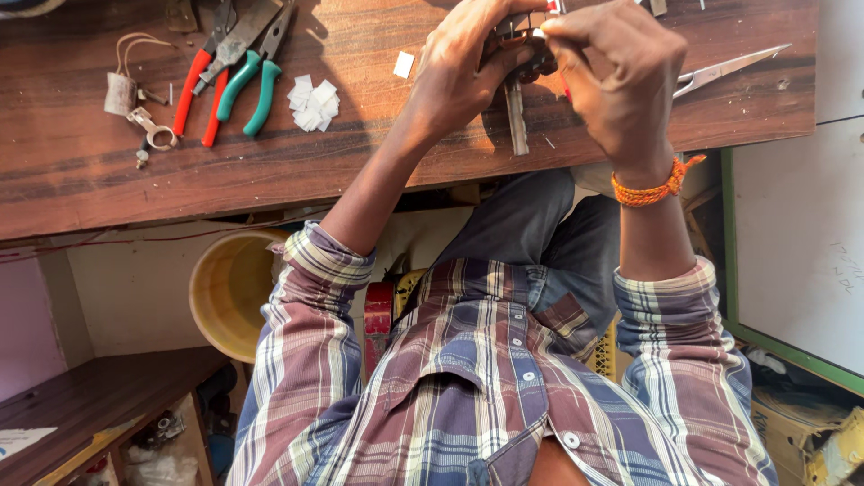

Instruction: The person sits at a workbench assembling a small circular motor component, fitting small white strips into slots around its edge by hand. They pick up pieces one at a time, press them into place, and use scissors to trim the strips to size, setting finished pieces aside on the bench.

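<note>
My left hand (463, 67) is closed around a small dark metal part (526, 58) held over the wooden workbench (108, 171). A flat metal strip (517, 121) hangs down from that part toward the bench. My right hand (621, 76), with an orange thread band at the wrist, pinches the top of the same part with thumb and fingertips. Both hands meet at the part, which is mostly hidden by fingers.
Red-handled pliers (193, 90) and green-handled pliers (252, 81) lie at the bench's left, beside a pile of small white squares (312, 103), a metal clip (153, 130) and a spool with cord (120, 90). Scissors (729, 67) lie at right. A yellow bucket (229, 292) sits under the bench.
</note>
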`<control>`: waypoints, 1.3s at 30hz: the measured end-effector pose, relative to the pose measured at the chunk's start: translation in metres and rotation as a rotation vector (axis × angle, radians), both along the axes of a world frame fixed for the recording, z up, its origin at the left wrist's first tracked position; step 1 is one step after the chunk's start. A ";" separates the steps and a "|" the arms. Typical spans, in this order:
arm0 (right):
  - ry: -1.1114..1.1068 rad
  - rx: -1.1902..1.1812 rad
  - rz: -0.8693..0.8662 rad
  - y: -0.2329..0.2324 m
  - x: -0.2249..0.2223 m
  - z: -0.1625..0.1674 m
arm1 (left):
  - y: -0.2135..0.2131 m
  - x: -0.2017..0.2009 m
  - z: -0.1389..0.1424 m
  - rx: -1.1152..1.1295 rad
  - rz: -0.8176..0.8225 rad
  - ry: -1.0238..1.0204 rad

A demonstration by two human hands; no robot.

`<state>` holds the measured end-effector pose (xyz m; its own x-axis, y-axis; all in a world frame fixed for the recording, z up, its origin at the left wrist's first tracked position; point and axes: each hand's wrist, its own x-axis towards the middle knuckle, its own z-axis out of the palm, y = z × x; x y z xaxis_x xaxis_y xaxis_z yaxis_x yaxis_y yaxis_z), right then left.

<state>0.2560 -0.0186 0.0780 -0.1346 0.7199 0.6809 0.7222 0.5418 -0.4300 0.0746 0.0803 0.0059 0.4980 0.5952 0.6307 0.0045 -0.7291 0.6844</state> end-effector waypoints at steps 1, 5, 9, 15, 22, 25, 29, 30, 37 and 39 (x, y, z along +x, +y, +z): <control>0.003 -0.013 0.015 0.000 0.000 0.004 | 0.000 0.001 -0.004 0.011 0.027 0.011; 0.034 -0.074 0.091 0.001 0.000 0.015 | 0.004 0.002 -0.012 0.084 0.068 0.029; -0.006 -0.112 0.064 0.002 0.001 0.019 | 0.013 -0.001 -0.015 -0.210 -0.157 -0.067; 0.296 -0.363 0.017 0.002 0.004 0.008 | 0.015 0.000 -0.023 -0.451 -0.110 -0.022; 0.129 -0.215 0.105 0.000 0.010 0.006 | 0.010 -0.006 -0.019 -0.051 0.039 0.059; 0.016 -0.109 0.096 0.000 0.005 0.008 | 0.009 -0.007 -0.010 -0.024 0.028 0.103; -0.117 -0.045 0.029 -0.005 -0.005 0.011 | 0.006 -0.008 -0.001 -0.028 -0.001 0.123; -0.155 -0.016 0.025 -0.007 -0.006 0.012 | 0.005 -0.007 0.000 -0.024 -0.001 0.116; -0.338 0.002 -0.015 -0.015 -0.009 0.008 | 0.001 -0.007 0.000 0.012 0.050 0.172; -0.380 0.022 -0.042 -0.018 -0.010 0.001 | 0.002 -0.008 -0.001 0.044 0.019 0.166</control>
<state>0.2457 -0.0361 0.0790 -0.3507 0.7160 0.6037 0.8498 0.5141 -0.1161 0.0665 0.0820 0.0046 0.5864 0.5787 0.5668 0.1283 -0.7573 0.6404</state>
